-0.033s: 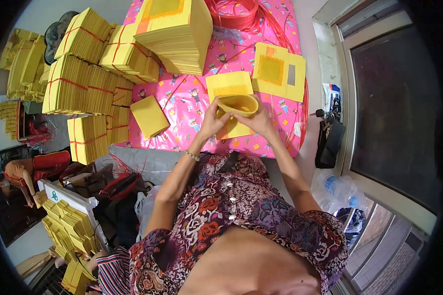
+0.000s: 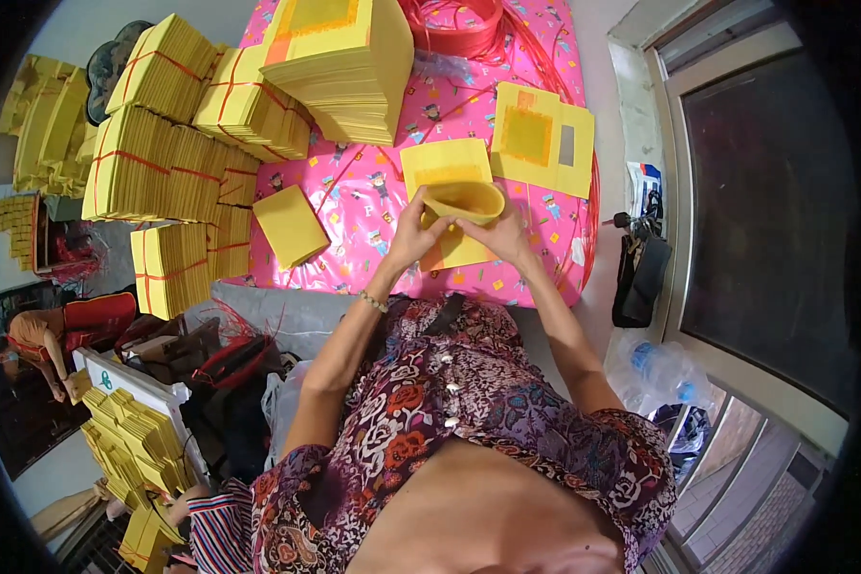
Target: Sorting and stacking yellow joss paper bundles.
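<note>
Pink patterned surface (image 2: pixel 373 206) is crowded. Tall loose stack of yellow sheets (image 2: pixel 344 62) at 11 o'clock from the hands, tied bundles (image 2: pixel 177 163) walling off 9–10 o'clock, red strapping (image 2: pixel 469 19) at 12. Small flat yellow pad (image 2: pixel 290 225) at 9 o'clock, near but apart from the left hand. Two flat sheets with orange squares (image 2: pixel 542 137) at 1 o'clock, lying near the surface's right edge. Open room is limited to the pink strip between pad and hands and the narrow band along the near edge.

Left hand (image 2: pixel 413 234) and right hand (image 2: pixel 496 234) meet over the near edge, both on one yellow paper sheet (image 2: pixel 461 199) curled into an open cup shape. Left fingers pinch its left rim, thumb against forefinger. Right fingers close on its right underside. It's lifted just above a flat yellow sheet (image 2: pixel 447 161) lying under it.
</note>
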A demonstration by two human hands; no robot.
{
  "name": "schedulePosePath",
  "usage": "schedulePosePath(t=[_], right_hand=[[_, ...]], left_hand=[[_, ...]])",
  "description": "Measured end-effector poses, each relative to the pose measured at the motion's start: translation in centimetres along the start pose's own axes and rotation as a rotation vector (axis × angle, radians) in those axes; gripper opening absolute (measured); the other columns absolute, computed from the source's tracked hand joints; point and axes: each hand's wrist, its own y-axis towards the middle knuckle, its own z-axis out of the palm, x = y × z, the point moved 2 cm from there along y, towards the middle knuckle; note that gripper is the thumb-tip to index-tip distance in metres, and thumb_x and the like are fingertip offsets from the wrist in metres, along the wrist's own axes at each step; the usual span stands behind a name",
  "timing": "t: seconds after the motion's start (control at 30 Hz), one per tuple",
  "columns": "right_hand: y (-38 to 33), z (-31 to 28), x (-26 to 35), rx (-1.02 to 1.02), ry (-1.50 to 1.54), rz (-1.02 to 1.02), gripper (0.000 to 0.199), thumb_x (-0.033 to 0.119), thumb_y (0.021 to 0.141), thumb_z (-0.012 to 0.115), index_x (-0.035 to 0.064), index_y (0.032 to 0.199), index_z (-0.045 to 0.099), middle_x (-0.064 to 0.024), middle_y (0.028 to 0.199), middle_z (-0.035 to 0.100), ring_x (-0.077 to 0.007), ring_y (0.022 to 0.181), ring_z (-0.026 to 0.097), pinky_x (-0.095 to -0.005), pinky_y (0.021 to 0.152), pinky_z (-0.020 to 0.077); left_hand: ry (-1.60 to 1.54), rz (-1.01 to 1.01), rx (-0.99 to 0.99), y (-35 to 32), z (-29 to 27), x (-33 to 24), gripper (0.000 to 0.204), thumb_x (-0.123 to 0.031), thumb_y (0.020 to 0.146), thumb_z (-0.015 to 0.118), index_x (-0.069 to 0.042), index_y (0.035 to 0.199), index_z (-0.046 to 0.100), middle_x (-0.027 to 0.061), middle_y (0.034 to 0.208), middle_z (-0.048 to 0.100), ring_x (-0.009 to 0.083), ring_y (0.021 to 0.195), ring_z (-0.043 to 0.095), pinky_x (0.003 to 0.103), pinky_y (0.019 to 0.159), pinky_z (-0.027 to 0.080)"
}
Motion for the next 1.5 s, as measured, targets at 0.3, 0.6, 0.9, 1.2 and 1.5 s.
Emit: schedulePosePath(t=[0.3, 0.6, 0.9, 1.2, 1.5], right_hand=[[1.2, -1.4, 2.6, 0.089, 0.422, 0.3, 0.043, 0.016, 0.081, 0.069, -0.0017, 0.117, 0.054, -0.009, 0.106, 0.063, -0.0152, 0.095, 0.061, -0.0298, 0.081, 0.0501], [1.0, -1.5, 3.4, 0.139, 0.688, 0.7, 0.046, 0.022, 0.087, 0.064, -0.0026, 0.123, 0.05, -0.0095, 0.113, 0.06, -0.0167, 0.103, 0.059, -0.0285, 0.088, 0.0471], [0.7, -1.4, 3.6, 0.131, 0.67, 0.658, 0.044, 0.021, 0.087, 0.063, -0.0023, 0.123, 0.05, -0.0096, 0.113, 0.06, -0.0164, 0.103, 0.058, -0.0285, 0.088, 0.047], [1.0, -1.4, 4.2, 0.11, 0.627, 0.52, 0.041, 0.016, 0.087, 0.064, -0.0016, 0.121, 0.051, -0.0086, 0.111, 0.061, -0.0141, 0.099, 0.059, -0.0275, 0.085, 0.0483], [0.9, -1.4, 3.4, 0.081, 0.583, 0.416, 0.044, 0.014, 0.083, 0.068, -0.0004, 0.121, 0.051, -0.0087, 0.109, 0.062, -0.0148, 0.096, 0.061, -0.0293, 0.081, 0.0508]], left_hand=[[-0.325, -0.556, 0.034, 2.9, -1.2, -5.7, 0.063, -0.031, 0.096, 0.05, 0.007, 0.139, 0.023, 0.0142, 0.134, 0.044, 0.0203, 0.119, 0.048, 0.029, 0.098, 0.041], [-0.462, -0.645, 0.086, 3.5, -0.7, -6.4, 0.065, -0.027, 0.096, 0.049, 0.009, 0.14, 0.019, 0.0174, 0.133, 0.045, 0.0201, 0.118, 0.05, 0.029, 0.097, 0.042], [-0.455, -0.628, 0.077, 3.1, -0.4, -6.6, 0.054, -0.025, 0.096, 0.047, 0.007, 0.136, 0.03, 0.0155, 0.127, 0.05, 0.0196, 0.112, 0.053, 0.03, 0.093, 0.046], [-0.335, -0.494, 0.131, 3.3, -0.1, -5.9, 0.038, -0.019, 0.097, 0.045, 0.002, 0.128, 0.041, 0.0106, 0.118, 0.056, 0.0158, 0.105, 0.055, 0.029, 0.089, 0.046], [-0.332, -0.441, 0.053, 2.4, 0.8, -6.8, 0.035, -0.016, 0.095, 0.047, 0.002, 0.125, 0.043, 0.0098, 0.113, 0.057, 0.0155, 0.1, 0.055, 0.029, 0.086, 0.045]])
